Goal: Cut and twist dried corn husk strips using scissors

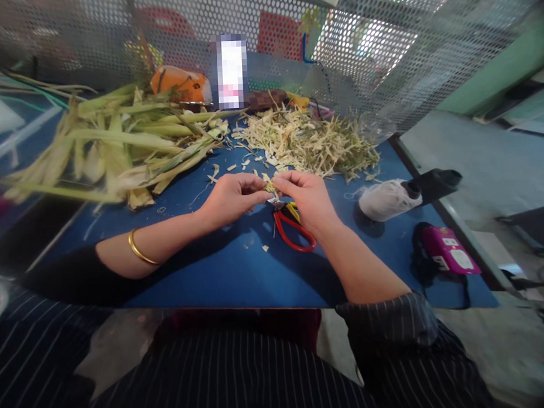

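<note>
Fingertips of my left hand and my right hand meet over the middle of the blue table. Both are closed on a small pale-yellow piece of dried husk, mostly hidden by the fingers. Scissors with red handles lie on the table just below, partly under my right hand. Beyond the hands is a heap of cut husk strips. Long pale-green husk leaves are piled to the left.
A spool of white thread lies at the right, with a magenta box-shaped device nearer the edge. An orange packet and a blurred-out screen stand at the back before a perforated metal panel.
</note>
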The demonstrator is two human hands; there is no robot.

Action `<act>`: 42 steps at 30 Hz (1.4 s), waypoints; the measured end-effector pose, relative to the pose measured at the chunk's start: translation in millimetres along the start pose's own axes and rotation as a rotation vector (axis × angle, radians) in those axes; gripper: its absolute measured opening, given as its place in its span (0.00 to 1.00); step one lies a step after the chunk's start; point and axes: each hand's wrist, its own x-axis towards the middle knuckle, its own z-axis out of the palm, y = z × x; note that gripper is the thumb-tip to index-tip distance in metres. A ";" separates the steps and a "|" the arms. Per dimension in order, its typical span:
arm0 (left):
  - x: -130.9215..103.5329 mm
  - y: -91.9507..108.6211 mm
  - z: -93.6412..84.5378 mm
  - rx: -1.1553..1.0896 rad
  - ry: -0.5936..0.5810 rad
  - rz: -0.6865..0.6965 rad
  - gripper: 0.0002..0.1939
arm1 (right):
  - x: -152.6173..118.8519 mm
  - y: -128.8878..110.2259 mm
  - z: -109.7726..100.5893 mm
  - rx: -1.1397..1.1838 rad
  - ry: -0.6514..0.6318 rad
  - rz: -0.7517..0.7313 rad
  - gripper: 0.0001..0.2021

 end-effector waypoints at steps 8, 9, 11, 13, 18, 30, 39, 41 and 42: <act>-4.7 -0.3 -0.1 0.310 0.097 0.207 0.10 | -3.1 -3.0 6.7 0.065 -0.010 0.055 0.08; -4.1 -0.7 -0.3 0.299 0.089 0.198 0.10 | -3.2 -3.1 6.9 0.063 -0.004 0.056 0.08; -2.9 -1.6 -0.6 0.267 0.075 0.169 0.11 | -3.0 -2.5 6.9 0.066 0.018 0.057 0.09; -2.2 -2.1 -0.6 0.248 0.085 0.150 0.11 | -2.6 -1.4 6.6 0.096 0.033 0.069 0.09; -4.3 -1.2 -1.4 0.354 0.126 0.185 0.11 | -3.3 0.3 7.9 0.123 0.028 0.087 0.09; -5.3 1.5 -5.3 0.319 0.137 0.195 0.11 | -6.4 0.7 10.3 0.133 -0.007 0.085 0.09; -1.6 0.3 -5.9 0.283 0.098 0.168 0.10 | -5.5 0.2 11.5 0.117 0.035 0.092 0.09; 0.5 -0.2 -6.2 0.199 0.052 0.111 0.13 | -4.7 -0.5 9.7 0.134 0.066 0.098 0.09; 1.4 -0.1 -6.4 0.144 0.031 0.076 0.15 | -4.4 -0.9 8.8 0.136 0.077 0.089 0.08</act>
